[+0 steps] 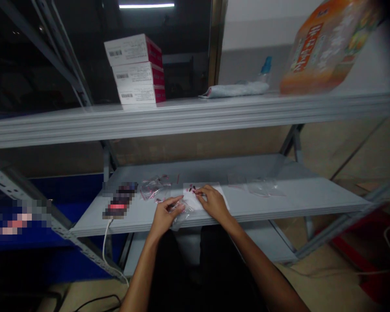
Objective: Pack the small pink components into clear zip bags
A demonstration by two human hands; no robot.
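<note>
Three stacked white-and-magenta cardboard boxes point(134, 71) on a ridged grey upper shelf point(195, 121), a folded pale cloth point(237, 89), a blue-topped bottle point(265, 66) behind it, an orange plastic package point(325, 54) at right

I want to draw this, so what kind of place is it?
Maybe a storeroom or small workshop, but I can't be sure. There's a grey shelving unit, with stacked boxes up top and clear plastic bags lower down.

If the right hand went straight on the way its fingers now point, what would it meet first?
Most likely the small pink and dark pieces on the white sheet, just ahead of the right hand; whether it already touches one is too small to tell.
</note>
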